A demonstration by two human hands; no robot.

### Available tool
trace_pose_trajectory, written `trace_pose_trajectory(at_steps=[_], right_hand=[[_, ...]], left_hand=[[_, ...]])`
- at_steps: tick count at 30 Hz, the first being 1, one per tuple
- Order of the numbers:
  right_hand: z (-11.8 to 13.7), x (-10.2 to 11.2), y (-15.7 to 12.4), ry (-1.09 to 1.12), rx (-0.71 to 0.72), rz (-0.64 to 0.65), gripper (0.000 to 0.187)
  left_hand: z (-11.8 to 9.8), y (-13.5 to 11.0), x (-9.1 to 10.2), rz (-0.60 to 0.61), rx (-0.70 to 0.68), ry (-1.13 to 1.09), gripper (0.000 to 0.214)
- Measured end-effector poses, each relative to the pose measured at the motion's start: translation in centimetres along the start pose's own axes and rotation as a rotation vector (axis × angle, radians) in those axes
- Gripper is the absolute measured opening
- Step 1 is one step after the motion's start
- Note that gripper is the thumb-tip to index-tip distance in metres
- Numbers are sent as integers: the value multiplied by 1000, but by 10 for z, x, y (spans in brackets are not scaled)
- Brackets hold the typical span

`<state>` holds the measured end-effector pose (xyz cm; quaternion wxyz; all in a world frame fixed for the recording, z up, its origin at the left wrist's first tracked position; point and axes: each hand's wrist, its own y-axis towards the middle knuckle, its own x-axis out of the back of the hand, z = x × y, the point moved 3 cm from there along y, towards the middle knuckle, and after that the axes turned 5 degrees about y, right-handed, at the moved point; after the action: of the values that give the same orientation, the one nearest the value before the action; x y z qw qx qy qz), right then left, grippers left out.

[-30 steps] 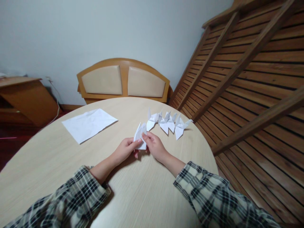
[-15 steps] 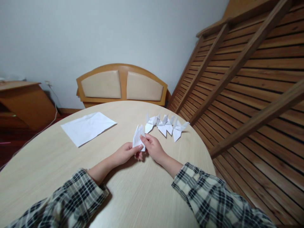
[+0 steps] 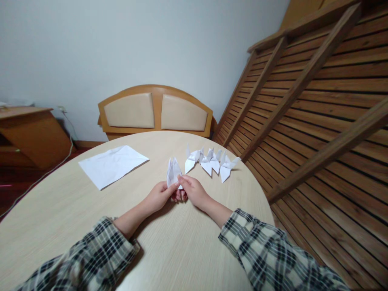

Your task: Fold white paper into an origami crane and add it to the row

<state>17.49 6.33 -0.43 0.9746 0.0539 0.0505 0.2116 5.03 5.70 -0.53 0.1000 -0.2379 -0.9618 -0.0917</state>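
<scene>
A small piece of folded white paper (image 3: 173, 171) stands between my two hands, its pointed flaps facing away from me. My left hand (image 3: 162, 196) grips its lower left part, thumb on the near face and fingers behind. From the other side my right hand (image 3: 194, 190) pinches the lower right edge, its thumb tip close to the left thumb. The fingers beneath the paper are partly hidden. Just beyond my right hand, several white origami cranes (image 3: 224, 166) sit in a row, some overlapping.
White paper (image 3: 113, 165) lies flat at the left on the round wooden table (image 3: 182, 250). Behind the table stands a padded headboard (image 3: 156, 107) against the wall. A slatted wooden frame (image 3: 303, 109) leans at the right. A desk (image 3: 33, 137) is at the far left.
The folded paper has shifted slightly left and its flaps stand closer together. My right hand has moved a little left and down, bringing both thumbs nearer each other.
</scene>
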Motion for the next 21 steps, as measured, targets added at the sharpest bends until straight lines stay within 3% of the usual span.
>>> trace_pose_trajectory(at_steps=[5,16,19,21], right_hand=[[1,-1,0,-23,21,-51,51],[1,12,2,-178,64,-177,39],[4,16,2,-191,139,-239,24],[8,18,1,-255,229,-295,33]], left_hand=[[-2,1,-1,4,12,-52,47],[-8,-1,4,-111,-18,-79,32],[-3,1,2,-120,23,-196,34],[1,2,2,-140,54,-268,37]])
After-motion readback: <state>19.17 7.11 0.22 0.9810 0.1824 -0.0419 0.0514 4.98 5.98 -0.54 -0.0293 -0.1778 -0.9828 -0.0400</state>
